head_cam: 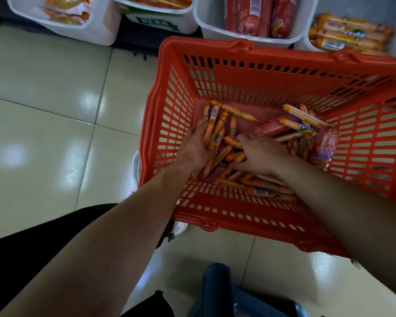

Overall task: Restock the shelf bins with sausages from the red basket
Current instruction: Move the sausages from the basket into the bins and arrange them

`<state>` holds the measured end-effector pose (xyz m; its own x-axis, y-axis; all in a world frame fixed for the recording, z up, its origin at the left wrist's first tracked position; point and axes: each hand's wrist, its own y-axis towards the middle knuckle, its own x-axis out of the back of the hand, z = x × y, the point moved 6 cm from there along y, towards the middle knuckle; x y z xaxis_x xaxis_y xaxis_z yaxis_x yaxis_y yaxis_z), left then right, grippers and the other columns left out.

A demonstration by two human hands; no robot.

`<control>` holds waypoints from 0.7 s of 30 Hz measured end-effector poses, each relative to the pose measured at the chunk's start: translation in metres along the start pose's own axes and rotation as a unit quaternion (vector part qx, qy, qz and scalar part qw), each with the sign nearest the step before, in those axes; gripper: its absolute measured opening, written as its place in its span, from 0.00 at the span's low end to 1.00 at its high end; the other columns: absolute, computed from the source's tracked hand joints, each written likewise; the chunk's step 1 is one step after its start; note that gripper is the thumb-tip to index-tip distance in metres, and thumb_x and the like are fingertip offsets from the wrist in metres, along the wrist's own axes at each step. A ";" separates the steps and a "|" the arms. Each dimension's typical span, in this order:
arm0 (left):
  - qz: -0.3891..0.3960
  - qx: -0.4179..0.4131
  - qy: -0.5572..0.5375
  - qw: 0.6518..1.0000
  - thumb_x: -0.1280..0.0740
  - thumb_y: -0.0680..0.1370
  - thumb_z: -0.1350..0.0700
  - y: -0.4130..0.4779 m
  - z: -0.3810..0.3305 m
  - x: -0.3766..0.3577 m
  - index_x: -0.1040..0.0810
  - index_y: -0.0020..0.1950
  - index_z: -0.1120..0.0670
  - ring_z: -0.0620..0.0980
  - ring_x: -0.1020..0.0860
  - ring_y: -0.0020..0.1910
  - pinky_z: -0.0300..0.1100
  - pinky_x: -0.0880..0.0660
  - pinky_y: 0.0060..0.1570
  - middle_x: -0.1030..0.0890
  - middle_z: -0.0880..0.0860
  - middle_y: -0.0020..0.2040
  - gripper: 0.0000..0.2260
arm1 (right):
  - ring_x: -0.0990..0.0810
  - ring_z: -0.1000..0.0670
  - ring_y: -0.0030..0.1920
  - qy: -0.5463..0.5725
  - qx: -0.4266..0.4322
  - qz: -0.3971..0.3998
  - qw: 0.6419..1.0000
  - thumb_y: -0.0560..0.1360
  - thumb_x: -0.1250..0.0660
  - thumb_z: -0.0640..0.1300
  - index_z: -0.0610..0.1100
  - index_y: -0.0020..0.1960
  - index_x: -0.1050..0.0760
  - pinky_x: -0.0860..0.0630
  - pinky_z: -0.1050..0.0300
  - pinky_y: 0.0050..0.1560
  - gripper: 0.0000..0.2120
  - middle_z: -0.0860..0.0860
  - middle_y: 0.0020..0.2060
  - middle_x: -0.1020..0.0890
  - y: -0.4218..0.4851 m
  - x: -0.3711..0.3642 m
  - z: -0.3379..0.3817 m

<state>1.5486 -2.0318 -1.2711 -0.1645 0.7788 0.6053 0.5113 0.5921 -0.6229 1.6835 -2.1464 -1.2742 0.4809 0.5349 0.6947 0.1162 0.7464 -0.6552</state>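
A red basket [167,115] stands on the tiled floor, holding several thin orange sausages [234,109] and a few thick red ones [271,129]. Both my hands are down inside it. My left hand [196,148] grips a bunch of thin orange sausages [217,131] against its fingers. My right hand [260,155] lies palm down on the pile in the middle, fingers curled over more thin sausages. White shelf bins line the top: one [245,38] with thick red sausages, one [305,45] at the right with orange sausage packs.
Two more white bins [96,33] [160,21] with other packaged goods stand at the top left. Glossy beige floor tiles [55,122] stretch to the left. A dark blue object [217,291] sits at the bottom centre, near my dark clothing.
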 end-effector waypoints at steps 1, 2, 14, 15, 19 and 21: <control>0.004 0.018 -0.004 1.000 0.25 0.73 0.51 0.003 0.003 -0.002 0.40 0.78 0.45 0.57 0.30 0.69 0.51 0.32 0.69 0.32 0.55 0.71 0.37 | 0.30 0.43 0.68 -0.003 0.007 0.007 1.000 0.71 0.35 0.71 0.45 0.74 0.37 0.30 0.48 0.65 0.42 0.46 0.67 0.27 0.000 0.001 -0.001; 0.008 0.035 -0.003 0.999 0.24 0.73 0.49 0.005 0.005 -0.003 0.39 0.77 0.46 0.57 0.30 0.69 0.51 0.32 0.70 0.31 0.55 0.71 0.37 | 0.29 0.44 0.67 -0.006 0.014 0.012 1.000 0.71 0.35 0.70 0.45 0.73 0.36 0.30 0.49 0.63 0.41 0.46 0.67 0.26 0.000 0.003 -0.001; 0.020 0.066 0.006 0.998 0.23 0.70 0.43 0.019 0.006 -0.011 0.36 0.73 0.59 0.57 0.27 0.66 0.53 0.27 0.64 0.27 0.57 0.66 0.39 | 0.27 0.50 0.49 -0.096 0.062 0.082 0.990 0.68 0.29 0.69 0.50 0.62 0.30 0.32 0.54 0.44 0.32 0.52 0.54 0.23 -0.004 0.005 -0.007; 0.023 0.067 -0.005 0.997 0.22 0.69 0.45 0.018 0.006 -0.013 0.37 0.73 0.58 0.56 0.26 0.65 0.52 0.27 0.64 0.26 0.56 0.66 0.39 | 0.28 0.50 0.48 -0.109 0.062 0.092 0.988 0.66 0.28 0.69 0.49 0.62 0.31 0.31 0.54 0.44 0.34 0.52 0.53 0.23 -0.003 0.005 -0.005; 0.055 0.087 -0.028 0.994 0.20 0.68 0.50 0.014 0.007 -0.021 0.41 0.74 0.56 0.55 0.25 0.65 0.48 0.27 0.63 0.25 0.54 0.66 0.42 | 0.24 0.49 0.45 -0.153 0.062 0.109 0.980 0.64 0.27 0.69 0.48 0.57 0.28 0.23 0.52 0.45 0.32 0.53 0.45 0.23 0.003 0.009 -0.001; 0.051 0.085 -0.035 0.994 0.21 0.69 0.51 0.012 0.007 -0.021 0.38 0.72 0.56 0.54 0.24 0.63 0.44 0.28 0.59 0.24 0.53 0.62 0.39 | 0.25 0.50 0.42 -0.151 0.064 0.102 0.981 0.65 0.29 0.68 0.49 0.53 0.27 0.26 0.54 0.40 0.27 0.55 0.40 0.26 0.002 0.010 -0.001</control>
<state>1.5521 -2.0396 -1.2952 -0.1806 0.8452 0.5030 0.3795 0.5316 -0.7572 1.6897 -2.1400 -1.2689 0.2005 0.7570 0.6219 -0.0747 0.6447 -0.7608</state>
